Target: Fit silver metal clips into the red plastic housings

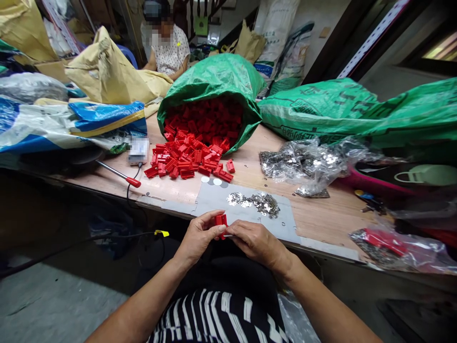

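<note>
A small red plastic housing [221,220] is held between the thumb and fingers of my left hand [200,237], just in front of the table edge. My right hand [255,242] is pinched closed against the housing's lower right side. A thin, pale metallic sliver shows at those right fingertips, too small to make out fully. Beyond my hands, a pile of small shiny metal pieces [266,204] lies on a grey mat [214,202]. Many more red plastic housings [189,155] spill from the mouth of a green woven sack [217,74] onto the table.
Clear plastic bags of metal parts [307,162] lie to the right, near a pink basin [374,178] and a pale green cup [428,175]. A red-tipped metal rod [133,181] and a cabled white box [138,151] are at left. Across the table sits another person [169,52].
</note>
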{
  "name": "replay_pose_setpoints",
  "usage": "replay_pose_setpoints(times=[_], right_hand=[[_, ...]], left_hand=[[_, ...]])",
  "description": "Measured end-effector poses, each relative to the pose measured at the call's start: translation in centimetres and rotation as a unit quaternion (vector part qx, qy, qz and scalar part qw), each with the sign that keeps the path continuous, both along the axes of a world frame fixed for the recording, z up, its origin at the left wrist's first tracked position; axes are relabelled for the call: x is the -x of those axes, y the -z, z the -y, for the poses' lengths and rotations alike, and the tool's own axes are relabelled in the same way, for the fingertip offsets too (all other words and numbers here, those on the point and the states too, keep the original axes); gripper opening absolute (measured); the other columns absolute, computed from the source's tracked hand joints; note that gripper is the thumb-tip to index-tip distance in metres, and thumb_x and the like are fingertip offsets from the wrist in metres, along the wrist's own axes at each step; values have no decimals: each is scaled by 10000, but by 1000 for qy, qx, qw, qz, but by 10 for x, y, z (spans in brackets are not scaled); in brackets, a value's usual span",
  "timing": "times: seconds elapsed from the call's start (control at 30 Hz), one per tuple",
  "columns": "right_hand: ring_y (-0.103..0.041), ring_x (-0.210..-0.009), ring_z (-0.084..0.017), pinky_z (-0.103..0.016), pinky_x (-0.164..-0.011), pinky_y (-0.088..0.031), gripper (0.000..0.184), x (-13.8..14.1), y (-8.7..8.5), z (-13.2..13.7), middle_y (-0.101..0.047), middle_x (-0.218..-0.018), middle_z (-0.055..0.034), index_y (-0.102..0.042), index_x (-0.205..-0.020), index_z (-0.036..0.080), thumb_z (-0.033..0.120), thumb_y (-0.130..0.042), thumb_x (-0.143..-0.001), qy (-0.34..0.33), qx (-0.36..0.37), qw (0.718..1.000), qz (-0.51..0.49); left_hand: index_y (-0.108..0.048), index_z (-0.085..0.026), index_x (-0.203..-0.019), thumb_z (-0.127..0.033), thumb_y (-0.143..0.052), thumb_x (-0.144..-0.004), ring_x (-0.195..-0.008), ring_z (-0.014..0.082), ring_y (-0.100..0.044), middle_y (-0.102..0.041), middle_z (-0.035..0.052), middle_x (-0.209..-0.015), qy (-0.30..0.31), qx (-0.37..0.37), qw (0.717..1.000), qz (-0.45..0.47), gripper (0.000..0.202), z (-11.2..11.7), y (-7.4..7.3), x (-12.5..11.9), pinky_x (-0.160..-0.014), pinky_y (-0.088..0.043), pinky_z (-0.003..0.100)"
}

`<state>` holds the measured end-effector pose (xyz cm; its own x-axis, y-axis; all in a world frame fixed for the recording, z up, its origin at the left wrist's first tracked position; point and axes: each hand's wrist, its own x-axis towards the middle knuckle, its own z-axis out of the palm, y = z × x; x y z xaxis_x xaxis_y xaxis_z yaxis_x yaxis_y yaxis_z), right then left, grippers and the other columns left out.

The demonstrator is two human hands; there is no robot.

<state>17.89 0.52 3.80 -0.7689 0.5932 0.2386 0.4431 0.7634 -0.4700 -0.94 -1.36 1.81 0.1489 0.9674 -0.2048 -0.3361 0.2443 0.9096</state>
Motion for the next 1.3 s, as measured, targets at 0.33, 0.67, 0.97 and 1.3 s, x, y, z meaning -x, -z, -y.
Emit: replay_pose_setpoints(times=[0.33,0.67,0.97,1.3], right_hand=[[-619,-778,-152,-265,-708,-512,226,3,-7,-7,-648,-867,-47,-594,-1039,214,105,-442,-913,-43,-38,998,38],[-589,-799,-161,-282,-716,-506,234,1,4,-6,-611,-888,-54,-544,-1052,194,78,-453,-870,-12,-9,1000,-14],[-599,-878,-171,-302,-767,-511,233,-2,10,-3,-637,-950,-70,-545,-1091,201,99,-438,-910,-3,7,998,-62],[-514,-602,-107,-232,-571,-438,146,-6,11,4,-604,-829,-7,-501,-1034,213,300,-518,-918,165,168,963,-133]], left_hand=[[-707,-156,-1049,-301,-806,-622,-607,101,-541,-680,33,-786,-5,27,999,18,461,-2,-1,0,-543,-415,210],[-699,-174,-1049,-311,-819,-608,-653,100,-585,-674,46,-866,-15,67,995,70,477,-4,0,2,-566,-433,198],[-697,-190,-1044,-278,-812,-623,-704,113,-597,-689,33,-867,-17,48,995,80,446,-3,-1,0,-608,-453,210],[-655,-224,-1141,-201,-766,-688,-938,159,-617,-703,36,-1019,16,-29,997,68,466,-3,10,1,-842,-470,254]])
